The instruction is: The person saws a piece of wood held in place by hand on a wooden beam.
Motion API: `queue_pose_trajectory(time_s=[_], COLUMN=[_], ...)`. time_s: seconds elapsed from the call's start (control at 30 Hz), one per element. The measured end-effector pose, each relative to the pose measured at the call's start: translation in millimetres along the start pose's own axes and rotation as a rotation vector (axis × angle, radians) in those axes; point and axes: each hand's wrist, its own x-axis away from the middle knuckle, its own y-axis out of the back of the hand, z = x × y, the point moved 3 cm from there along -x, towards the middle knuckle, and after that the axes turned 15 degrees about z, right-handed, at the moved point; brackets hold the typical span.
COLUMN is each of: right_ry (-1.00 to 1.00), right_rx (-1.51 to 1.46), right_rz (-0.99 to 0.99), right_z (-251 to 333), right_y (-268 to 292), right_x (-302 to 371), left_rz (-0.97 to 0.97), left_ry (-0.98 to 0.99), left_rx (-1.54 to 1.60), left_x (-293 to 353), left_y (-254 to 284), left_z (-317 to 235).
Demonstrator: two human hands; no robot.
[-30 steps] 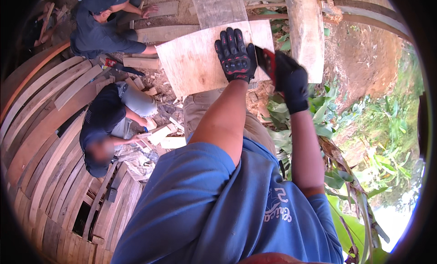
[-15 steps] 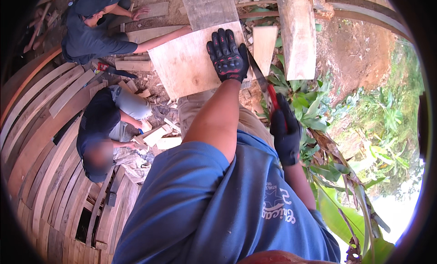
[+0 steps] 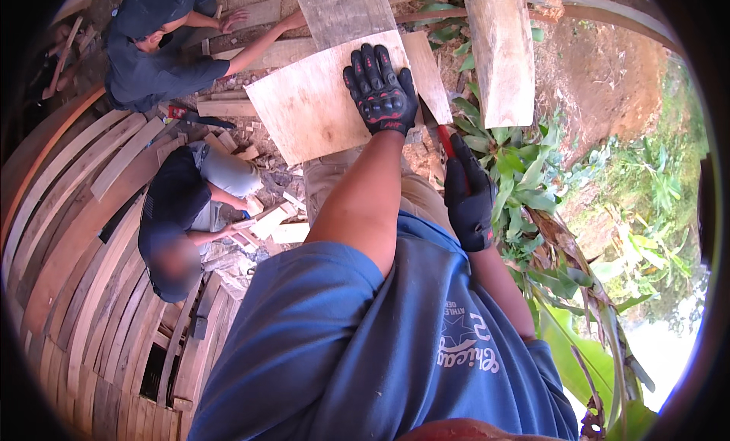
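My left hand [image 3: 379, 91], in a black glove with red marks, lies flat with fingers stretched out on a pale sheet of plywood [image 3: 304, 106]. Wrapped round the red handle of a handsaw [image 3: 444, 141] is my right hand [image 3: 470, 194], also gloved in black. The saw's blade points away from me at the plywood's right edge, close to my left wrist; part of it is hidden. Beneath the plywood's far end runs a grey weathered plank [image 3: 346, 15]. A narrower pale board [image 3: 427, 76] sticks out to the right of the plywood.
A thick light plank [image 3: 498, 53] stands to the right, beside leafy plants [image 3: 525, 175] and a dirt slope [image 3: 601, 84]. At the left, one person [image 3: 156, 53] crouches near the plywood and another [image 3: 179, 205] handles wood scraps [image 3: 270, 222]. Long stacked boards [image 3: 84, 236] fill the left side.
My right hand has moved away from me with the saw, whose blade now shows less. The far-left person's hand has drawn back from the plywood.
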Motion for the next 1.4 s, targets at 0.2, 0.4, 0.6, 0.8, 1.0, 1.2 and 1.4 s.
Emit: queue_pose_trajectory(time_s=[0.2,0.4,0.6,0.8,1.0,1.2,1.4], right_ry=[0.032,0.020,-0.009,-0.064,-0.206,-0.619,-0.428], right_rx=[-0.036,0.127,-0.364,0.116,0.049,-0.062,0.511], right_rz=[0.002,-0.043,-0.093,-0.125,-0.120,0.005,0.106], right_z=[-10.0,-116.2,-182.5,-168.5,-184.8,-243.3,-416.1], right_y=[-3.5,-71.6,-38.0,4.2,-0.1,14.3,14.5], right_x=[-5.4,-131.1,-190.0,-161.5,-66.2,45.5,129.1], left_rz=[0.014,0.022,0.031,0.029,-0.001,-0.008,-0.025], left_ry=[0.032,-0.005,-0.017,-0.012,-0.006,0.011,-0.005], left_rx=[-0.015,0.006,0.025,0.007,-0.030,-0.048,-0.057], left_x=[-0.2,-4.8,-2.0,-1.7,0.7,4.8,4.4], left_y=[-1.5,4.4,10.0,7.2,9.8,12.2,10.4], left_z=[4.1,0.0,0.9,-1.0,-1.6,4.9,22.5])
